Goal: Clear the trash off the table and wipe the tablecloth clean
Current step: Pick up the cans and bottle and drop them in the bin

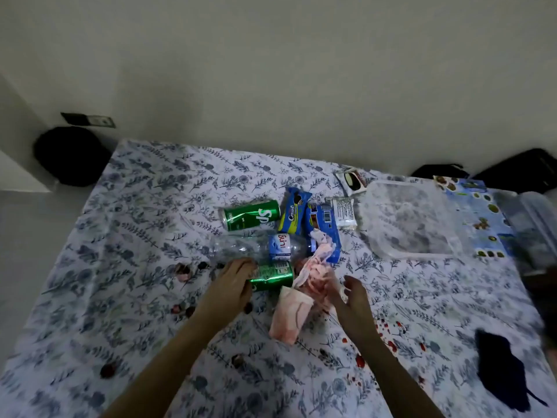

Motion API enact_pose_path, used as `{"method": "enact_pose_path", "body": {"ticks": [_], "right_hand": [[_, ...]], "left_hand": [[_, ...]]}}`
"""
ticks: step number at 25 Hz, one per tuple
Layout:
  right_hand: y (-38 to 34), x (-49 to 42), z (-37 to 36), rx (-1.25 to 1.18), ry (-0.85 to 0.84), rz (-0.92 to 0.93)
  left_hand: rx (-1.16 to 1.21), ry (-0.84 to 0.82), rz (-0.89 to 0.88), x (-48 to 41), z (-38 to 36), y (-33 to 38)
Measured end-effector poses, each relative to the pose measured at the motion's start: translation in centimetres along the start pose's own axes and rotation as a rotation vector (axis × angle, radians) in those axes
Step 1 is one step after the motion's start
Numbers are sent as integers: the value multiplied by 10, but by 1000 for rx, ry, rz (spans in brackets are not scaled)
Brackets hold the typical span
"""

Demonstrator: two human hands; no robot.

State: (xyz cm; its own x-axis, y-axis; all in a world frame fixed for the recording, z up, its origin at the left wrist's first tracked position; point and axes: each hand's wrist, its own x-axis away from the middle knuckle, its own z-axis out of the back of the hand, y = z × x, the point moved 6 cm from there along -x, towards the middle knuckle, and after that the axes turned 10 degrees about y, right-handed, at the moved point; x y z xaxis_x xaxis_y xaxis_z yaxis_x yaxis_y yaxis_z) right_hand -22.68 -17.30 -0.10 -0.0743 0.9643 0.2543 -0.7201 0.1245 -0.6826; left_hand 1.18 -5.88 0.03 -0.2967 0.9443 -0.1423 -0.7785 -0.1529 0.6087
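A floral tablecloth [144,224] covers the table. My left hand [233,286] grips the left end of a green soda can [274,276] lying on its side. My right hand [351,300] reaches into a crumpled pink-stained tissue [313,279], thumb spread apart, fingers blurred. A folded stained tissue [289,315] lies between my wrists. Behind lie a crushed clear water bottle [256,247], a second green can [251,215], a blue cookie wrapper [294,214], a blue packet [324,227] and white wrappers [345,214]. Red stains [388,333] and dark crumbs [107,371] mark the cloth.
A clear plastic lid or tray [407,221] lies at the right, beside a blue printed sheet [479,218]. A dark cloth [500,366] rests at the near right. A black bin [70,155] stands on the floor past the table's far left corner. Dark bags sit at the far right.
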Motion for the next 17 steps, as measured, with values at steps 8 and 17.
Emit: {"method": "enact_pose_path", "body": {"ticks": [8,17], "right_hand": [[-36,-32,-48,163,12,-43],[-3,-53,-39,330,-24,118]], "left_hand": [[-62,-5,79,-3,-1,3],[-261,-144,94,-15,-32,5]]}}
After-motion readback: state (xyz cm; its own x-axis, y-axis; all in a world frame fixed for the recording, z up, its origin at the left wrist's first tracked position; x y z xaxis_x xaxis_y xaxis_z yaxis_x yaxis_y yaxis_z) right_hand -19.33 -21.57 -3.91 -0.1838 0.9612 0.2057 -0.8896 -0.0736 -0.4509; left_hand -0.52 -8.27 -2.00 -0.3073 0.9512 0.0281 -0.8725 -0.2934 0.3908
